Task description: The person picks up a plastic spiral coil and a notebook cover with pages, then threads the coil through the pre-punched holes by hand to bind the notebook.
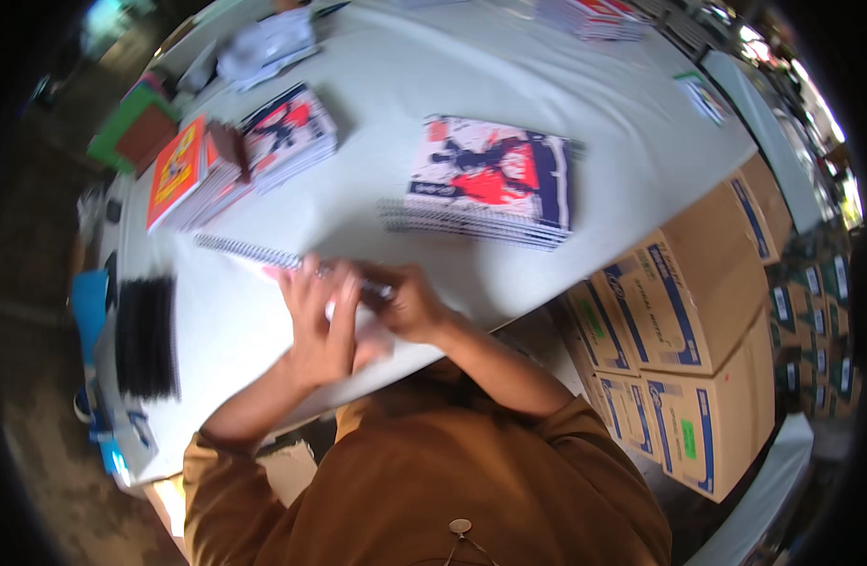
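A white notebook with a metal spiral coil (250,251) lies near the front edge of the white table (358,170). My left hand (318,325) rests flat on its pages, fingers spread. My right hand (410,302) is closed at the end of the coil, pinching it; motion blur hides the exact grip. A stack of spiral notebooks with red, white and dark blue covers (490,179) lies just beyond my hands.
A second notebook stack (287,132) and an orange-covered stack (181,174) sit at the back left. A bundle of black coils (146,335) lies at the left. Brown cardboard boxes (698,311) are piled to the right of the table.
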A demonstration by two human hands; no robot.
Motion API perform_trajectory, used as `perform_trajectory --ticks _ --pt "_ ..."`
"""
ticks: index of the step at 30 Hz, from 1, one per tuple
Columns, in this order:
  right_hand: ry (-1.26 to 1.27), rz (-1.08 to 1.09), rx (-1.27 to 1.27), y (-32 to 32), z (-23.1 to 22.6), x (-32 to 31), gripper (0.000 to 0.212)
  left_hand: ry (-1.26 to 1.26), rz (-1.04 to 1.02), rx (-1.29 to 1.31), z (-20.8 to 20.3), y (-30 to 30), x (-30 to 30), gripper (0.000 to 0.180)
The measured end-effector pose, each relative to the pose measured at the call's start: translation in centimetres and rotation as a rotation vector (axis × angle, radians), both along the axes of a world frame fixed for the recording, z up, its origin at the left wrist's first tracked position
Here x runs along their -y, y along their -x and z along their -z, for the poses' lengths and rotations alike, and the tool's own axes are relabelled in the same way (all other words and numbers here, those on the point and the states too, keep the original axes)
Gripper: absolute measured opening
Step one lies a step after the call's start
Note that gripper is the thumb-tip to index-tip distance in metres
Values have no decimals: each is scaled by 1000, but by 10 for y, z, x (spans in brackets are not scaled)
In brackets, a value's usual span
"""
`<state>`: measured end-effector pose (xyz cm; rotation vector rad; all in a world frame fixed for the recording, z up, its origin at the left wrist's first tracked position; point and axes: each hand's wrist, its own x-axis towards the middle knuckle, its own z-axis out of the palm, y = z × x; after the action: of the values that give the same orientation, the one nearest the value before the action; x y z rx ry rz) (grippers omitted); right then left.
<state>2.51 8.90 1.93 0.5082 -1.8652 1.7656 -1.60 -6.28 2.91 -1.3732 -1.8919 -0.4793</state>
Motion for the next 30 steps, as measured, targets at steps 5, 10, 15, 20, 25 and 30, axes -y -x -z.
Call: perform_trajectory --ticks 5,10,15,20,25,30 --pt "-127 -75 173 0 12 -4 19 300 57 210 -85 2 -17 31" --pt "-46 -189 214 -1 -7 -2 23 295 35 327 -104 6 -13 22" --pt "44 131 -196 -12 -35 -34 42 -74 -72 113 -131 13 -31 56" --pt "756 361 -260 4 -76 -76 38 -648 390 1296 -94 2 -91 43" --pt "390 995 65 -16 -19 -149 69 -523 269 478 -61 42 -155 18" --pt "480 923 22 -21 32 -146 39 -108 168 355 -9 54 -151 21"
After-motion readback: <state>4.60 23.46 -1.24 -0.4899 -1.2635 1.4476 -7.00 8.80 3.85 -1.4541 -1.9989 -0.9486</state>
